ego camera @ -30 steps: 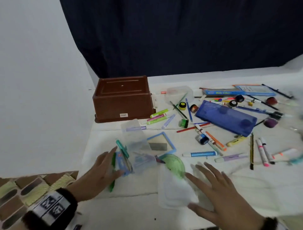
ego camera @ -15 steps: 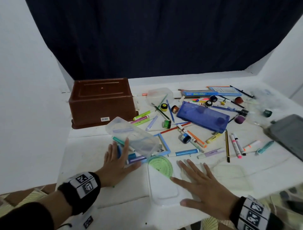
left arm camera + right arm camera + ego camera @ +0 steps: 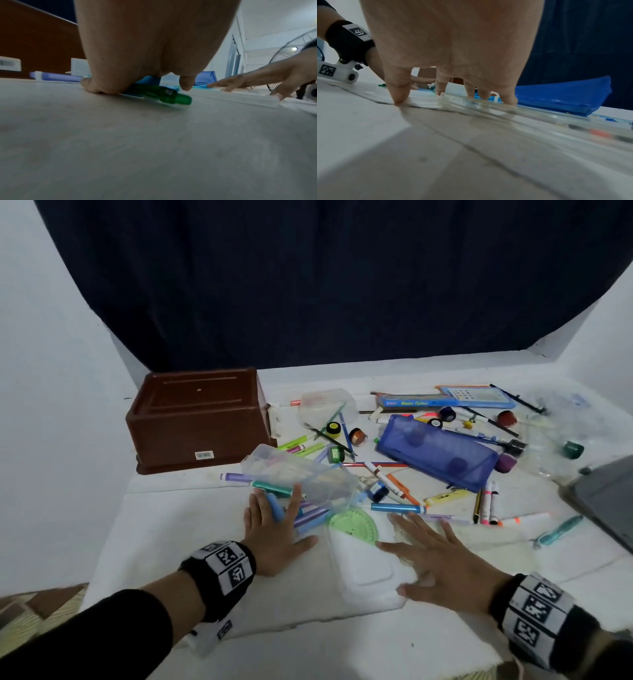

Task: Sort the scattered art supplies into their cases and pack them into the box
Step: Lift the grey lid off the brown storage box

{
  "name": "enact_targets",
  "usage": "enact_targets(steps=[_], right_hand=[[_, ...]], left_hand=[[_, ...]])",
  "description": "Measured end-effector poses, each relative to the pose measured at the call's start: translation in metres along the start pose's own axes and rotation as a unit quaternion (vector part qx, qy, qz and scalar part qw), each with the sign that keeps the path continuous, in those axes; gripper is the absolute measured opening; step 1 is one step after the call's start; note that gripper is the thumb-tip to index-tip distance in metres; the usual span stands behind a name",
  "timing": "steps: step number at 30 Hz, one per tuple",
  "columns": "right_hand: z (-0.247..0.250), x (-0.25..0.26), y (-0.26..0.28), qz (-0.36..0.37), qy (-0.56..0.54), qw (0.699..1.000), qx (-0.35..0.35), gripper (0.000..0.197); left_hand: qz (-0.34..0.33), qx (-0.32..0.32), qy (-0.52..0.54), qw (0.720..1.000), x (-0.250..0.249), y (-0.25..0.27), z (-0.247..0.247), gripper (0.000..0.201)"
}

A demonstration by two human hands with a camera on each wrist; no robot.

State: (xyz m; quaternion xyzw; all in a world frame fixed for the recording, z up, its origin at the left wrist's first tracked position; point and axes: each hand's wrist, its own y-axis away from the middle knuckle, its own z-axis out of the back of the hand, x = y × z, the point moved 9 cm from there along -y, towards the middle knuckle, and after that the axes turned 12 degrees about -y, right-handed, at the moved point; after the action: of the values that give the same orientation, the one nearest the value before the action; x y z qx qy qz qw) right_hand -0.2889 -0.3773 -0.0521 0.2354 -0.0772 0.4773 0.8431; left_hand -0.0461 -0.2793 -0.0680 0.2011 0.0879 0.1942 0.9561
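My left hand (image 3: 279, 520) lies flat on the white table, its fingers over several blue, teal and purple markers (image 3: 308, 517). The left wrist view shows a green pen (image 3: 164, 96) under its palm (image 3: 154, 54). A clear plastic case (image 3: 301, 474) lies tipped on the markers just beyond the fingertips. My right hand (image 3: 423, 549) is spread flat on a clear lid (image 3: 363, 573), fingertips (image 3: 399, 100) pressing down. A green protractor (image 3: 354, 525) lies between the hands. The brown box (image 3: 198, 419) stands at the back left.
Loose markers, pencils, brushes and small paint pots litter the table's middle and right. Among them lie a blue mesh pouch (image 3: 435, 451), a watercolour box (image 3: 445, 398) and a second clear tub (image 3: 325, 405). A grey flat object (image 3: 606, 501) lies at the right edge.
The view has swung right and steadied. The clear case has turned from pointing away to lying crosswise above my left fingers. Both hands stay flat in much the same spots.
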Motion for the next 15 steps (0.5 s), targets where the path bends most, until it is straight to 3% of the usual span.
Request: enact_targets(steps=[8, 15], right_hand=[[0.032, -0.058, -0.012, -0.011, -0.013, 1.000, 0.002, 0.066], [0.055, -0.086, -0.028, 0.012, -0.067, 0.998, 0.014, 0.065]], left_hand=[[0.038, -0.012, 0.054, 0.998, -0.057, -0.031, 0.011, 0.089], [0.016, -0.030, 0.147, 0.989, -0.070, -0.048, 0.035, 0.081]])
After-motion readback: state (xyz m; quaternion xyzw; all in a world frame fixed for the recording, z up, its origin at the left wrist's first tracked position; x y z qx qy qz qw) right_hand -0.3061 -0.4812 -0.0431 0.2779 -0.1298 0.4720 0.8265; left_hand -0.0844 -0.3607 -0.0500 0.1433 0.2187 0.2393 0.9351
